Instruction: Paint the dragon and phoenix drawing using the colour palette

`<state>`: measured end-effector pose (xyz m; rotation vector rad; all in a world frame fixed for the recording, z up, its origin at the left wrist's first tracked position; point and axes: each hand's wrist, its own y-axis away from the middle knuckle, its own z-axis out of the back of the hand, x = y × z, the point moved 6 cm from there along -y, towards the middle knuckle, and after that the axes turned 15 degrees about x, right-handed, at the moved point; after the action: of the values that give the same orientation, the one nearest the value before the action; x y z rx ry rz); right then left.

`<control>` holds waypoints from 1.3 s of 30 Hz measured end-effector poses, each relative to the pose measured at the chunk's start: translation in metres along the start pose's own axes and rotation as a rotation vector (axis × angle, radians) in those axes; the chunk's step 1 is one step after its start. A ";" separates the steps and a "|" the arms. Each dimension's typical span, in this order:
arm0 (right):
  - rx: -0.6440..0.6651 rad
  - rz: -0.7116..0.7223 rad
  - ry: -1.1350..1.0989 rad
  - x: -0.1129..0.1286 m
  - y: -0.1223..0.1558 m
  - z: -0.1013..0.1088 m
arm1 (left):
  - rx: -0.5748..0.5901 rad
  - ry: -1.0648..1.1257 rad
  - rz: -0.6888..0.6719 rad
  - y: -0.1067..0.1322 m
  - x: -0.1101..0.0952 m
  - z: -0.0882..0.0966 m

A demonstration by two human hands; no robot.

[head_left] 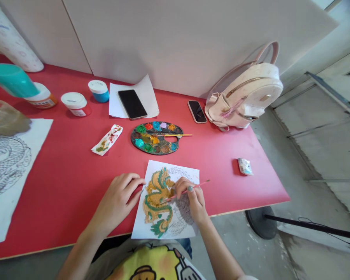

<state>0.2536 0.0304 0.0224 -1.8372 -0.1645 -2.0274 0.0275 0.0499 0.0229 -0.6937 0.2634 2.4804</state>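
Observation:
In my right hand (191,197) is a thin paintbrush (171,198), pinched between the fingers. Its bristle end meets the golden body of a dragon on a white sheet of paper (142,229). The dragon is painted gold and green on the left; the sheet's right side shows bare line drawing, partly shaded by my hand. At the sheet's left edge rests my left hand (121,198), its fingers loosely bent and thumb apart, gripping nothing visible. Beyond the sheet lies an oval paint palette (146,139) with several colours, and a second brush (185,135) lies across it.
A stained paper strip (107,140), paint jars (74,103) and a phone on paper (132,104) lie around the palette. Another phone (197,112), a backpack (251,93) and a small packet (245,166) are right. Left, murky water (8,122) stands on another drawing (6,217).

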 end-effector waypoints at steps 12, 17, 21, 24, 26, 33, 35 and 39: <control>0.012 -0.028 -0.070 -0.004 -0.001 -0.001 | -0.041 -0.017 -0.022 0.002 0.001 0.003; -0.143 -0.017 -0.260 -0.009 -0.002 0.008 | -0.070 -0.027 -0.048 0.001 -0.002 0.008; -0.200 -0.021 -0.311 -0.012 -0.003 0.011 | -0.081 -0.010 -0.036 0.002 0.000 0.011; -0.218 -0.026 -0.321 -0.015 -0.002 0.009 | -0.113 0.024 -0.022 0.006 0.006 0.010; -0.204 -0.019 -0.316 -0.017 -0.002 0.008 | -0.136 0.039 -0.003 0.008 0.011 0.007; -0.149 -0.059 -0.224 -0.016 -0.003 0.008 | -0.168 0.047 0.034 0.008 0.015 0.009; -0.170 -0.062 -0.193 -0.014 -0.003 0.010 | -0.174 0.034 0.018 0.005 0.011 0.014; -0.208 -0.058 -0.106 -0.009 -0.005 0.015 | -0.148 0.025 0.010 -0.001 0.007 0.016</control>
<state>0.2666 0.0418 0.0160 -2.0905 -0.0376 -2.0536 0.0157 0.0591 0.0327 -0.7859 0.0924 2.5207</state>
